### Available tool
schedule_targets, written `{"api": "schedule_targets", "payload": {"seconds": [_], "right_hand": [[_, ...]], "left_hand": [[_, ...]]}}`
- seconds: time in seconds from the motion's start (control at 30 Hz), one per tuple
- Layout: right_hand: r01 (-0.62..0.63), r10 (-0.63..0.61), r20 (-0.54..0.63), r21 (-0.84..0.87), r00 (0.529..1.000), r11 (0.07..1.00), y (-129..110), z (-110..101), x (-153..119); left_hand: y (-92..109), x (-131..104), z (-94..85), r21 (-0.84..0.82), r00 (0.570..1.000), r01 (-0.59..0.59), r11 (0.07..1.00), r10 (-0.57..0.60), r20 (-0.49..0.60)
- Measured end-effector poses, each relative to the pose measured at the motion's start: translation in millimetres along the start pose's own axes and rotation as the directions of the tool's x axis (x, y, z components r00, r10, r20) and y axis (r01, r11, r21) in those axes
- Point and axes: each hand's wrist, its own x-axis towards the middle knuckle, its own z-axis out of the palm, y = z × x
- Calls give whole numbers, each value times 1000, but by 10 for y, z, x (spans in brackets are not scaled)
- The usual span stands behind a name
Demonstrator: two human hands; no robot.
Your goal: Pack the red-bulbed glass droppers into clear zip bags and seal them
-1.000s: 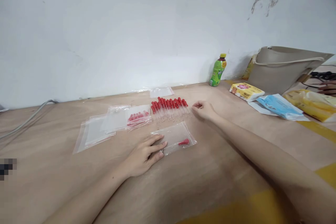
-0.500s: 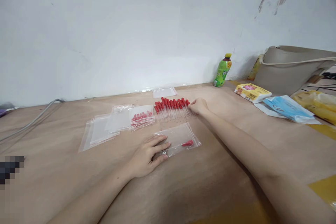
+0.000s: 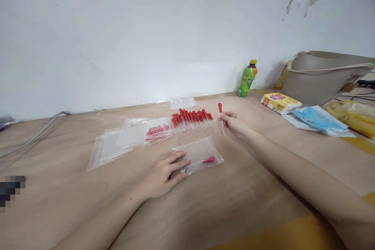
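Between the fingertips of my right hand (image 3: 233, 122) is a dropper (image 3: 220, 108) with a red rubber bulb and a thin clear tube, held upright. Just left of it lies a row of several such droppers (image 3: 191, 119), bulbs toward the wall. My left hand (image 3: 166, 174) rests flat with fingers spread, touching the left part of a clear zip bag (image 3: 196, 149). One red-bulbed dropper (image 3: 209, 159) lies in that bag, its tube hard to see. Farther left, a stack of filled zip bags (image 3: 158, 131) shows red bulbs inside.
Flat zip bags (image 3: 117, 146) lie at the left, and another bag (image 3: 183, 103) is by the wall. A green drink bottle (image 3: 247, 80), a yellow tissue pack (image 3: 280, 102), a blue packet (image 3: 320, 120) and a grey bin (image 3: 316, 82) stand or lie at the right. A grey cable (image 3: 38, 134) runs at far left.
My right hand has moved a little right, away from the row, and now has a dropper lifted in its fingers. My left hand stays on the bag.
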Motion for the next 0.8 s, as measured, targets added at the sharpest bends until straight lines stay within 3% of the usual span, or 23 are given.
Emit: {"api": "schedule_targets", "payload": {"seconds": [0.13,0.27,0.53,0.67,0.8], "right_hand": [[49,-55,19,217,998,975,163,-126,-400],[23,-36,54,234,998,972,233,-122,-654],[48,-70,75,257,995,965,268,62,-733],[-19,-44,185,324,982,946,282,66,-779],[-110,16,316,282,949,953,238,-57,-810]], "left_hand": [[2,1,-11,3,1000,-1,1000,1,-3],[-5,1,-10,3,1000,-9,1000,9,4],[-1,4,-10,32,1000,-2,999,2,12],[3,-1,-4,15,1000,-3,1000,3,-8],[-3,-1,8,1,1000,9,1000,-9,-14]]}}
